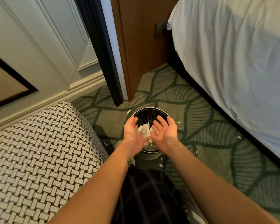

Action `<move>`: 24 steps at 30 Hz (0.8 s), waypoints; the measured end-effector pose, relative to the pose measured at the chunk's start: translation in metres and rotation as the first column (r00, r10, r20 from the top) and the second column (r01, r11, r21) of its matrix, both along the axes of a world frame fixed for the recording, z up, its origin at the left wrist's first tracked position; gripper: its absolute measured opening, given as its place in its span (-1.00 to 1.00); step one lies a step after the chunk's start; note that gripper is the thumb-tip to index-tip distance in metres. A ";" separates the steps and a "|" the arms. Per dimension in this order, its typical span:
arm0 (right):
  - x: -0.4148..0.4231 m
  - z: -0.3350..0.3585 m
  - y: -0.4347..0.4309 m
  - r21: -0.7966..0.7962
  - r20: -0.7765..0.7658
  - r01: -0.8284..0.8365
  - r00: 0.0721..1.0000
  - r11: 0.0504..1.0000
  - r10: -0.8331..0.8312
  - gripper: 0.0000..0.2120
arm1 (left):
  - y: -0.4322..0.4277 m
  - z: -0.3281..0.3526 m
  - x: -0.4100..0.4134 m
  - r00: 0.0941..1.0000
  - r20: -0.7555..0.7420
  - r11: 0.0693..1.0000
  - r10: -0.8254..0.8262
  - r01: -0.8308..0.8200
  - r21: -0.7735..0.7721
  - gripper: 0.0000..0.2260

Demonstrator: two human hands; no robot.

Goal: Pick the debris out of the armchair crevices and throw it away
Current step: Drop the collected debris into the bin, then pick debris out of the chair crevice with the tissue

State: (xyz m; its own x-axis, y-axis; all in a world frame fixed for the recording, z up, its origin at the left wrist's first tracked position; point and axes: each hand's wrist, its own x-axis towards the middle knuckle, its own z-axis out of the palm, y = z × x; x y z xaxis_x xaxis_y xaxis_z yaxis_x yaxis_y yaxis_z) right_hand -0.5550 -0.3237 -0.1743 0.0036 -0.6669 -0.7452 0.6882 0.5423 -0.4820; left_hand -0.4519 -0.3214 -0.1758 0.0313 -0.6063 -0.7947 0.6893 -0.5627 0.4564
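The left hand [133, 131] and right hand [164, 131] hung just above the bin [149, 109], fingers spread wide, palms turned inward, gripping nothing, probably so the white debris [145, 129] between them fell straight inside. Stray scraps [161, 166] dotted the carpet [217, 143] nearby; the armchair [39, 151] stood just left

White debris [145, 129] in black bin [149, 109]

The left hand [133, 133] and right hand [166, 131] hide most of the bin [149, 108] and part of its white debris [145, 128]. The armchair [39, 151] runs off left, the bed [233, 62] off right. Carpet specks [161, 166] are too small to identify.
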 end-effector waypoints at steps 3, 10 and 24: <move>0.001 0.019 0.012 -0.064 0.014 -0.007 1.000 0.998 0.007 -0.47 | 0.008 0.015 0.001 0.999 -0.034 0.999 -0.007 0.006 -0.049 -0.49; 0.017 0.067 0.031 -0.166 0.044 -0.041 0.998 0.985 0.049 -0.47 | 0.035 0.067 0.018 0.996 -0.094 0.988 -0.003 -0.011 -0.157 -0.47; 0.121 0.147 0.078 -0.391 0.070 -0.335 0.918 0.858 0.390 -0.46 | 0.124 0.148 0.141 0.961 -0.198 0.898 0.192 -0.253 -0.359 -0.46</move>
